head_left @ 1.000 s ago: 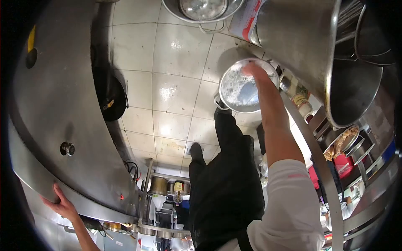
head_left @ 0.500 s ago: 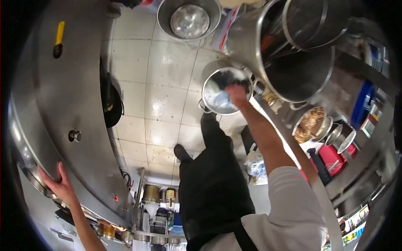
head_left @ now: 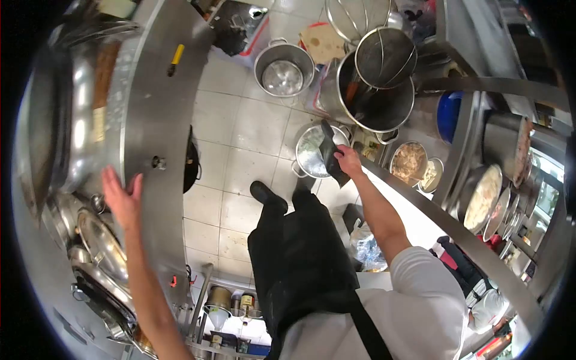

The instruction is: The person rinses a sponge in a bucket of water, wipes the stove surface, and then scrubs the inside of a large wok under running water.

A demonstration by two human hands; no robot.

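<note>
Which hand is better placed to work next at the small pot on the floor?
Right. The right hand holds a dark flat thing over the small pot; the left hand lies flat on the steel counter, far from it.

The person wears a white short-sleeved top (head_left: 420,288), at the lower right of the frame. Over it is a black apron (head_left: 300,264), whose dark strap (head_left: 371,330) crosses the white cloth. Both forearms, the left hand (head_left: 123,198) and the right hand (head_left: 348,161) are bare. Black trousers (head_left: 309,201) end in a black shoe (head_left: 267,196) at centre.
</note>
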